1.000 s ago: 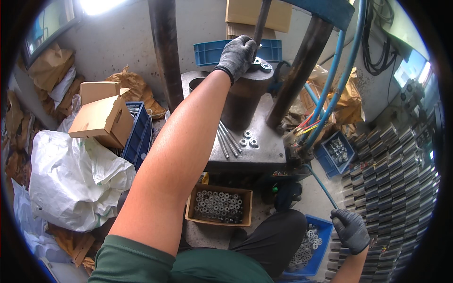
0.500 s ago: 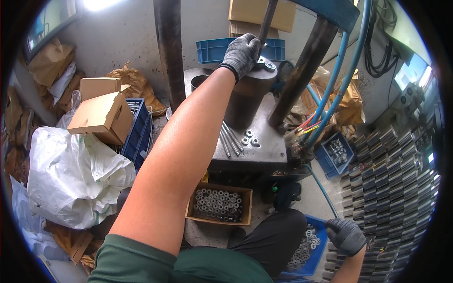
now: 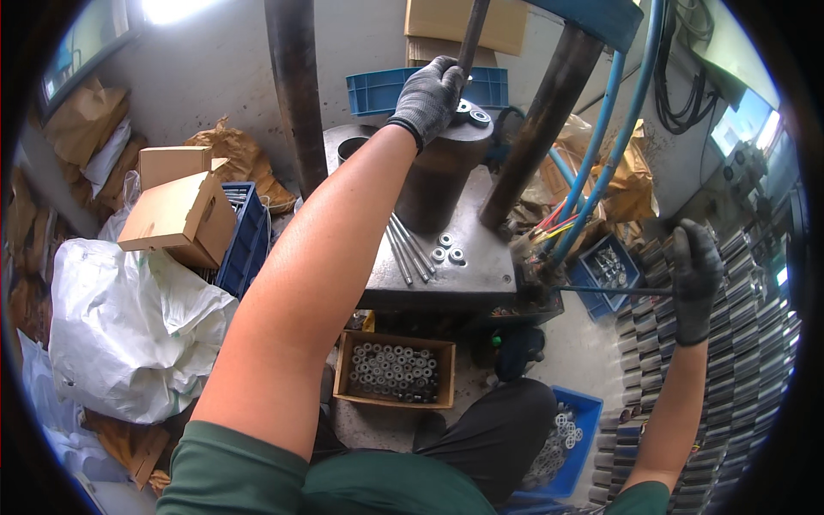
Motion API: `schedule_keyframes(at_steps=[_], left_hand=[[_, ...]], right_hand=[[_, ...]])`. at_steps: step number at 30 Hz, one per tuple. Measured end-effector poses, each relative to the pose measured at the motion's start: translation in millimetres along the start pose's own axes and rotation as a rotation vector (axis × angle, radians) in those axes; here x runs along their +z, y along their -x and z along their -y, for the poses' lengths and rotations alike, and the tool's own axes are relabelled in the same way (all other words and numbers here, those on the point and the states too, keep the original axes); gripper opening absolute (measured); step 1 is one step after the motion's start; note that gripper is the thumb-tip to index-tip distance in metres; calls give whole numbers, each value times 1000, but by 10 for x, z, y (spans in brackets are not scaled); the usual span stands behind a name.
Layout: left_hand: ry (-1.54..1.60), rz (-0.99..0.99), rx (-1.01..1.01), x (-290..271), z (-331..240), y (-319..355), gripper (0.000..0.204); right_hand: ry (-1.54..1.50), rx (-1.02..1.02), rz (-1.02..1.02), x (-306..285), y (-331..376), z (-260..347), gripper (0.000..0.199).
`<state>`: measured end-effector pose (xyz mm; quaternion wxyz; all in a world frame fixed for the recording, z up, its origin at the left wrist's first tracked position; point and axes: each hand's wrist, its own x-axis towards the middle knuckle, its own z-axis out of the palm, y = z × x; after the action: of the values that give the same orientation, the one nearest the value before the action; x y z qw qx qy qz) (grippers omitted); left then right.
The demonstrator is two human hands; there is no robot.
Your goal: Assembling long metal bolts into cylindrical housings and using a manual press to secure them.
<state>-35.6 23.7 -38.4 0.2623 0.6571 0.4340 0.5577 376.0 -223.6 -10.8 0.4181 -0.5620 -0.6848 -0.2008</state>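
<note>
My left hand (image 3: 429, 93), in a grey knit glove, is closed at the lower end of a dark upright rod (image 3: 473, 34), over a thick dark cylinder (image 3: 438, 184). Its fingertips are partly hidden. Beside it on the cylinder's top lie small metal wheels (image 3: 479, 118) with centre holes. My right hand (image 3: 697, 279), gloved too, is raised at the right with its fingers stretched upward. The end of a thin lever (image 3: 614, 291), which runs level from the machine, meets its palm side. Steel rods (image 3: 408, 247) and several more wheels (image 3: 440, 254) lie on the machine's metal table (image 3: 481, 273).
A cardboard box (image 3: 343, 382) of small wheels stands below the table. Blue bins (image 3: 592, 446) (image 3: 635, 275) hold metal parts. Stacked metal pieces (image 3: 730, 378) fill the right side. Dark columns (image 3: 292, 94) (image 3: 541, 129) and blue hoses (image 3: 611, 146) frame the machine. A white sack (image 3: 137, 330) lies left.
My right hand has risen from low at the right, its fingers now stretched upward. The lever has swung up from slanting down to level. My left hand stays at the dark rod.
</note>
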Motion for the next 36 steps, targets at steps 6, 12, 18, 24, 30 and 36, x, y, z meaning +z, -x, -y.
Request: schedule_keyframes(at_steps=[6,12,18,24,30,36], left_hand=[[351,-157,95,88,2,72,28],[170,-387,135,66,-125,175,26],[-302,-325,310,40,-132,411,37],[-312,26,458,35,104,1704,35],[-872,432,326,180,806,2437,60],[-1019,670,481,343,860,2460,44]], right_hand=[[-130,-145,9,212,-403,-228,28],[31,-3,39,266,-448,11,22],[19,-69,45,272,-296,-293,19],[159,-269,58,-290,435,129,21],[166,-110,626,-557,1228,735,23],[114,69,648,-400,1065,912,27]])
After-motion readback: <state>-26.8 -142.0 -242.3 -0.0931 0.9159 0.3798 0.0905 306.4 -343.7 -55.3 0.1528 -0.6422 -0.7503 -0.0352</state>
